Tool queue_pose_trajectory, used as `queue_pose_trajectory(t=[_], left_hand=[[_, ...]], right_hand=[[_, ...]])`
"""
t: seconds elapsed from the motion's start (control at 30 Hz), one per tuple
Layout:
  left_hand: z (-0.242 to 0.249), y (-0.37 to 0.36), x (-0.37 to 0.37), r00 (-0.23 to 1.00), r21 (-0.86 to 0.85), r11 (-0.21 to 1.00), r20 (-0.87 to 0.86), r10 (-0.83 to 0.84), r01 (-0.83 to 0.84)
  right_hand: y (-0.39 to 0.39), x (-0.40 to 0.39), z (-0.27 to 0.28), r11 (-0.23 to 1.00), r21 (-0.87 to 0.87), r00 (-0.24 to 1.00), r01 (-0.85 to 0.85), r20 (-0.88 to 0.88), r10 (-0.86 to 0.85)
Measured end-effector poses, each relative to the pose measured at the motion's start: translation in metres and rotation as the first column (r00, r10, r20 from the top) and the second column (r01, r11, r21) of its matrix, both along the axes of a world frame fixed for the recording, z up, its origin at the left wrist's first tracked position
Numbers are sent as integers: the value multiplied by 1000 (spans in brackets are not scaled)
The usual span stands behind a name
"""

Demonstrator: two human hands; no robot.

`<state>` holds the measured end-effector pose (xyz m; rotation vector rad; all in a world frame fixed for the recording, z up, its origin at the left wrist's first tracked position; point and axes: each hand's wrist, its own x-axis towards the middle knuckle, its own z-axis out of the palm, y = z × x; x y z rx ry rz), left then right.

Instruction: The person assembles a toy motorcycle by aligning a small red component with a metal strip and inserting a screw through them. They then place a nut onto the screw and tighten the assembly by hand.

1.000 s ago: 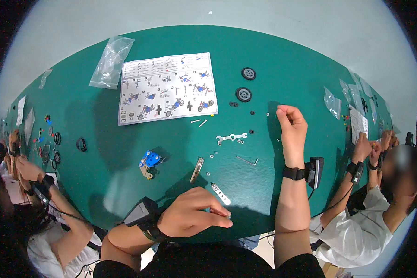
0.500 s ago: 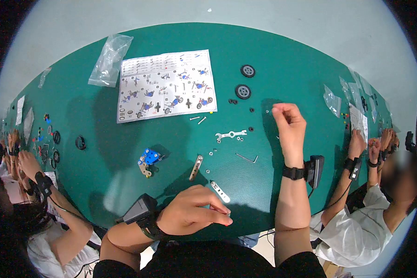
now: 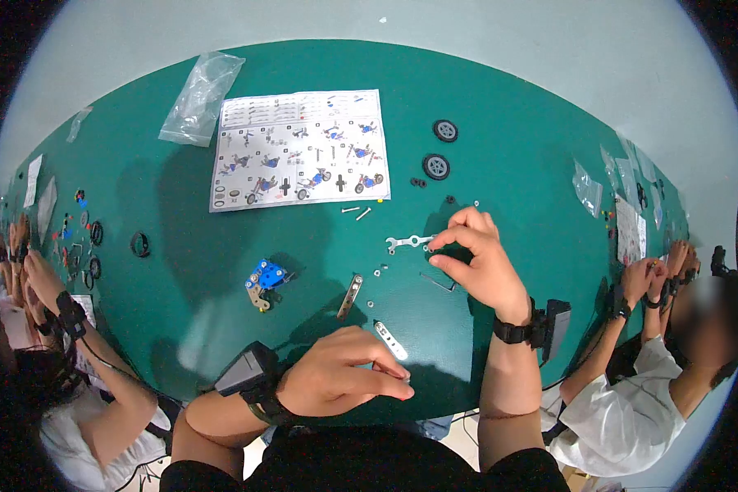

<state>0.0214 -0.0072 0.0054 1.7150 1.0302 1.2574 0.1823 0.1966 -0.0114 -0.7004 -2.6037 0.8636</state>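
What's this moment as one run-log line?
left hand: pinch pose, contents unclear | right hand: by silver double-ended metal wrench, contact unclear | blue-and-tan angular assembly: untouched

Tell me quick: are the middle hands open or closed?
Left hand: nearly closed; can't tell if it's holding anything.
Right hand: partly open, beside the open-end wrench.

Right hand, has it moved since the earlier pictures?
Yes. Judged against the silver wrench, the right hand has moved left and nearer the person, to the wrench's right end.

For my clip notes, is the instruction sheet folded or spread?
Spread: the instruction sheet lies open on the green table, printed side in view.
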Motion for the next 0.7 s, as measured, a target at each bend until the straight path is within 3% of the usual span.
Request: queue_pose_trajectory(t=[0.27, 0.47, 0.5, 0.53, 0.57, 0.67, 0.7], left_hand=[[-1, 0, 0, 1000, 4, 1000, -4, 4, -4], [-1, -1, -2, 999, 2, 999, -12, 49, -49], [0, -1, -3, 998, -1, 998, -5, 62, -62], [1, -1, -4, 997, 0, 997, -8, 76, -76], [2, -1, -5, 996, 0, 996, -12, 91, -91], [2, -1, -6, 992, 9, 992, -3, 126, -126], [2, -2, -7, 991, 11, 991, 3, 134, -134]], right_hand=[[-4, -4, -1, 999, 23, 1000, 30, 8, -30], [-6, -4, 2, 999, -22, 994, 46, -102, -48], [-9, -3, 4, 927, -374, 973, 24, -204, -107], [-16, -1, 7, 737, -675, 941, -43, -274, -197], [-21, 1, 9, 455, -879, 903, -141, -303, -304], [-37, -9, 1, 57, -859, 813, -509, -501, -295], [-45, -14, 5, 57, -886, 837, -460, -454, -305]])
